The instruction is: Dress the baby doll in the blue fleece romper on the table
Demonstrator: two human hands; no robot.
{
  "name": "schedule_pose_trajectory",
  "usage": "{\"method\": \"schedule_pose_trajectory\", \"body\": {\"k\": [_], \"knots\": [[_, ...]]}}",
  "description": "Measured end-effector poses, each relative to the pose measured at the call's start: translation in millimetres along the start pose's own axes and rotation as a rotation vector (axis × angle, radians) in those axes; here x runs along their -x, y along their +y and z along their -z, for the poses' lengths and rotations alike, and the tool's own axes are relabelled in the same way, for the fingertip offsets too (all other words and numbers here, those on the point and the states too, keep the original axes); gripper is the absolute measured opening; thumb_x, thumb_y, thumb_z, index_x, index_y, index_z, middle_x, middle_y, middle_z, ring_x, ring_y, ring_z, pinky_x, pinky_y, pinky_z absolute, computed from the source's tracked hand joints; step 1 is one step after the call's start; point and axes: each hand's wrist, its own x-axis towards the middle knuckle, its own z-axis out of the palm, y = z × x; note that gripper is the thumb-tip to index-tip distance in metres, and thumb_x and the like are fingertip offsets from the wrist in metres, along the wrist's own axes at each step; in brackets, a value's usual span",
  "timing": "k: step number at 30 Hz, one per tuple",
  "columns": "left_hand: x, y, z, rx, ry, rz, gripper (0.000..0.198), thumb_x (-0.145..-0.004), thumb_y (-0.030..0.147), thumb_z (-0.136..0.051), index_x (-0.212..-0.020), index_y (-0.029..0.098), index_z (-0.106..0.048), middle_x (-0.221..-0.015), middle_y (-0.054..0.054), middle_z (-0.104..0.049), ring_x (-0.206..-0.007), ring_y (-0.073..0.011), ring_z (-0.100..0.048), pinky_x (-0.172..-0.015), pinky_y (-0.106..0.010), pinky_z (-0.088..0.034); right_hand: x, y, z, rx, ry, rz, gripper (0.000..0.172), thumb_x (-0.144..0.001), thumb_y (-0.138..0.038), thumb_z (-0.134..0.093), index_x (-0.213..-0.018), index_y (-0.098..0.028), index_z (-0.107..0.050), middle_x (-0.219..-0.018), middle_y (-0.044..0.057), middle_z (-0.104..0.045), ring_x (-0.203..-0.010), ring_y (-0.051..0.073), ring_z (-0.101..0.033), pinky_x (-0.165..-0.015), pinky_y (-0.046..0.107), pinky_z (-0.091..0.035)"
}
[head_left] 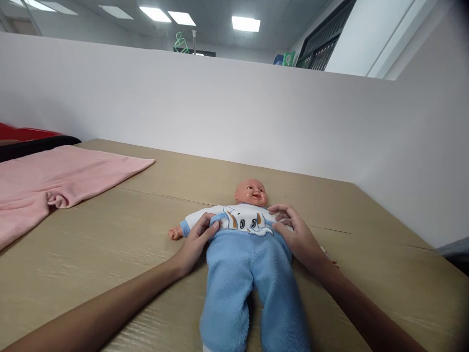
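Note:
A baby doll lies on its back on the table, its head away from me. It wears a white top with blue cuffs and fuzzy light-blue pants. A cartoon face with big eyes decorates the front at the chest. At the doll's waist on the left, my left hand pinches the upper edge of the pants between thumb and fingers. My right hand rests against the opposite side of the chest, fingers curved and apart. That hand and wrist hide most of the doll's arm on the right.
Pink cloth lies spread on the tan table at the left. Behind it are a black edge and something red. A white partition stands along the back. A dark object shows at the right edge.

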Motion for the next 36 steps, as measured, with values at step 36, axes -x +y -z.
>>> {"method": "schedule_pose_trajectory", "body": {"k": [36], "knots": [[27, -5, -1.1, -0.353, 0.322, -0.766, 0.014, -0.110, 0.022, -0.059, -0.121, 0.028, -0.067, -0.123, -0.006, -0.059, -0.123, -0.0194, -0.057, -0.109, -0.033, -0.046, -90, -49, -78, 0.024, -0.813, 0.569, 0.047, -0.078, 0.002, -0.054, -0.115, -0.024, -0.069, -0.117, 0.003, -0.073, -0.113, 0.022, -0.068, -0.100, 0.036, -0.051]]}}
